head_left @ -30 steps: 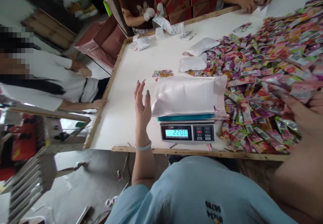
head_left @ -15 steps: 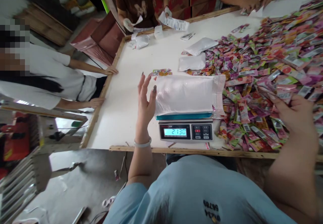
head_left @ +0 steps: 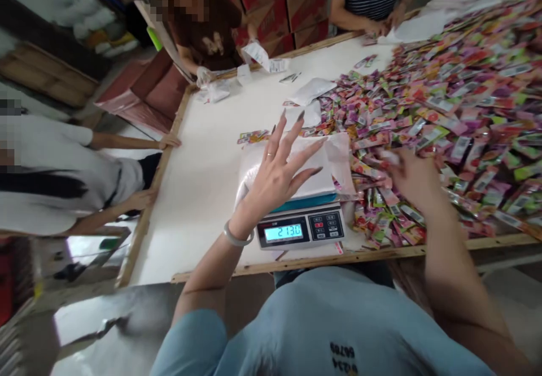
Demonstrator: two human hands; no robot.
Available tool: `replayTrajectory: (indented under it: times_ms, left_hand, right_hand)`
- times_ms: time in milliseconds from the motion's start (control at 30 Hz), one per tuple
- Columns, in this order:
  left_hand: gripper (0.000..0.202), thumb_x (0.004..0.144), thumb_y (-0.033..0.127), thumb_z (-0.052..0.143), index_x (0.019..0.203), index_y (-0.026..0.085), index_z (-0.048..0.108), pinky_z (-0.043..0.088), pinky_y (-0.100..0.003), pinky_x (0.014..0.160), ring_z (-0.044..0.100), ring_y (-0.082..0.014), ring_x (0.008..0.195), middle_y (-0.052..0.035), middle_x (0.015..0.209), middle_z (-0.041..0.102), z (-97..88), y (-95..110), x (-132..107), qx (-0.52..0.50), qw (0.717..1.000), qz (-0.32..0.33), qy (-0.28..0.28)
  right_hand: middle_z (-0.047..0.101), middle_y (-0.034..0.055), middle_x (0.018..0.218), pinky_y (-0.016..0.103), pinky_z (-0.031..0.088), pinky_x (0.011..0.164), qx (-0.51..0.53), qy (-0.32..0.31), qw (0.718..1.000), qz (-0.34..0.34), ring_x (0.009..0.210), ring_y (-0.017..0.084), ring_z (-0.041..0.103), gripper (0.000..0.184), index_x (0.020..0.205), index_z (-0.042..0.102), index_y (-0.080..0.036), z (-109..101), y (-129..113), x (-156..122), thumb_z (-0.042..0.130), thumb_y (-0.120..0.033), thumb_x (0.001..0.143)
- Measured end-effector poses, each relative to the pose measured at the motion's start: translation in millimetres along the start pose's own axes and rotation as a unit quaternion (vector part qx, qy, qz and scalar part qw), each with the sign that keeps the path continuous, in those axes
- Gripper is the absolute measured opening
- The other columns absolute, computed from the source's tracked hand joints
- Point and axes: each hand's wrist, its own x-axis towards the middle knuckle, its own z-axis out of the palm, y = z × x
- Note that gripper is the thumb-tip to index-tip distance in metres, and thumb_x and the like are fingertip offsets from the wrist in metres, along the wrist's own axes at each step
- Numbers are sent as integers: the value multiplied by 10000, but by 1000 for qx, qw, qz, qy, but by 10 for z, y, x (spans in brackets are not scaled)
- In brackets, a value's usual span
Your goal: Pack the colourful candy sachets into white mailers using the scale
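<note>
My left hand [head_left: 277, 175], fingers spread, hovers over a filled white plastic bag [head_left: 254, 161] and hides part of it. The bag lies on its side on the blue-green pan [head_left: 311, 201] of a digital scale [head_left: 302, 226], whose display [head_left: 283, 232] reads 2130, with any decimal point unclear. Toward the right, my right hand [head_left: 417, 181] is blurred over a heap of small colourful packets [head_left: 449, 139]. Its fingers are closed on a pale pinkish packet [head_left: 388, 157]. At the bag's right end, the flap [head_left: 340, 161] looks unsealed.
Two more white bags [head_left: 313, 91] lie beyond the scale, beside the heap. A wooden rim [head_left: 203, 277] edges the white table [head_left: 190, 195]. A person in white [head_left: 63, 178] rests hands on the left rim; two people [head_left: 207, 37] [head_left: 368, 3] handle white bags or sheets at the far side.
My left hand has moved from the bag's left end to above it, fingers spreading. My right hand has come left toward the bag. The display is unchanged, and the view has shifted.
</note>
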Motion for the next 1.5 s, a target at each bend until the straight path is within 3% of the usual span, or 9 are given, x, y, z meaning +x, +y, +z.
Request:
replayTrajectory:
  times_ms: [133, 267, 467, 600, 767, 933, 1033, 1333, 1500]
  left_hand:
    - [579, 1057, 566, 463, 1573, 306, 419, 333, -588, 1287, 319, -327, 1590, -121, 1583, 506, 33, 45, 150, -7, 997, 78, -30]
    - [536, 1036, 598, 499, 1500, 332, 514, 312, -576, 1305, 395, -321, 1552, -87, 1570, 526, -6, 1, 249, -22, 997, 63, -40]
    - [459, 1050, 544, 504, 1476, 372, 529, 296, -621, 1299, 318, -333, 1593, -53, 1598, 491, 69, -12, 309, -21, 997, 43, -65]
    - [462, 1073, 456, 498, 1529, 397, 451, 278, -631, 1299, 275, -314, 1614, -47, 1630, 445, 186, 45, 378, 1, 993, 87, -78]
    - [410, 1085, 435, 467, 1486, 358, 501, 291, -659, 1287, 280, -325, 1611, -64, 1604, 474, 177, 66, 428, -4, 994, 83, -72]
    - [383, 1078, 416, 492, 1451, 339, 526, 293, -663, 1283, 286, -323, 1610, -82, 1581, 499, 183, 18, 408, -6, 994, 79, -81]
    - [393, 1078, 421, 490, 1462, 342, 518, 295, -652, 1286, 296, -316, 1607, -84, 1576, 505, 196, -4, 405, -10, 993, 82, -79]
    - [396, 1080, 495, 457, 1420, 328, 572, 317, -631, 1283, 345, -320, 1585, -73, 1544, 541, 233, 16, 404, -34, 995, 65, -74]
    - [591, 1031, 640, 465, 1516, 303, 494, 320, -581, 1294, 353, -337, 1576, -125, 1625, 453, 226, 16, 400, -34, 991, 105, -81]
  right_hand:
    - [697, 159, 1290, 449, 544, 1040, 195, -106, 957, -186, 1187, 315, 676, 552, 1453, 571, -173, -30, -814, 271, 608, -244, 907]
    - [539, 83, 1547, 451, 456, 1194, 431, -61, 852, -290, 1413, 243, 537, 619, 1579, 434, -271, 113, -662, 494, 551, -388, 982]
    - [440, 189, 1614, 687, 281, 1227, 133, -25, 982, -132, 1533, 450, 329, 749, 1518, 536, -202, 897, 473, -61, 697, -515, 857]
    - [477, 136, 1602, 636, 315, 1227, 16, 7, 988, -152, 1543, 389, 336, 529, 1459, 610, -237, 1144, 681, -374, 529, -284, 939]
    - [637, 177, 1405, 578, 388, 1197, 115, 61, 984, -119, 1419, 356, 506, 517, 1416, 619, -165, 826, 736, -259, 412, -312, 966]
    - [728, 166, 1106, 453, 558, 834, 247, 142, 958, 10, 919, 307, 698, 661, 1534, 470, -180, 376, 657, -229, 520, -471, 943]
    - [724, 98, 989, 405, 539, 767, 321, 159, 933, 30, 833, 263, 671, 557, 1326, 644, -233, 193, 504, -234, 635, -571, 884]
    - [703, 41, 788, 322, 480, 621, 429, 38, 902, -34, 671, 195, 599, 413, 951, 765, -203, 187, -124, 27, 665, -582, 820]
    - [733, 72, 1245, 434, 561, 996, 475, -104, 845, -223, 1100, 269, 694, 518, 1281, 714, -217, 179, -765, 186, 639, -532, 877]
